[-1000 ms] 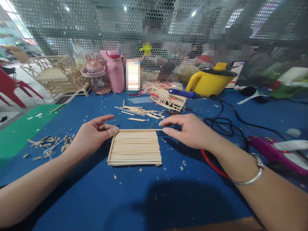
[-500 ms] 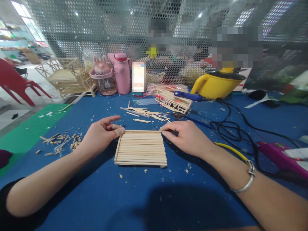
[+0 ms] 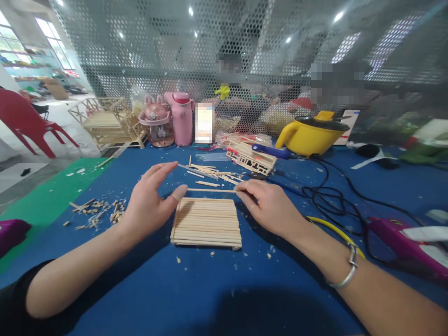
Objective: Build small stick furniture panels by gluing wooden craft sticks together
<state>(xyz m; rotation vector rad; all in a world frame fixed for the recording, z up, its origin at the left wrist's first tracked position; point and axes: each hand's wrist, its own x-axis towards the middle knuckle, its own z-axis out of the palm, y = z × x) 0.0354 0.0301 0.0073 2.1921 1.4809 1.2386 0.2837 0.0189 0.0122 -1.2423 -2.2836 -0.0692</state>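
Stick (image 3: 212, 190) pinched at its right end by the right hand (image 3: 268, 203), just beyond the far edge of the slatted wooden panel (image 3: 206, 223). Left hand (image 3: 150, 196) open, fingers spread; thumb tip near the stick's left end — contact unclear. Panel rests on blue tabletop (image 3: 196, 289), loose sticks (image 3: 213, 171) farther back.
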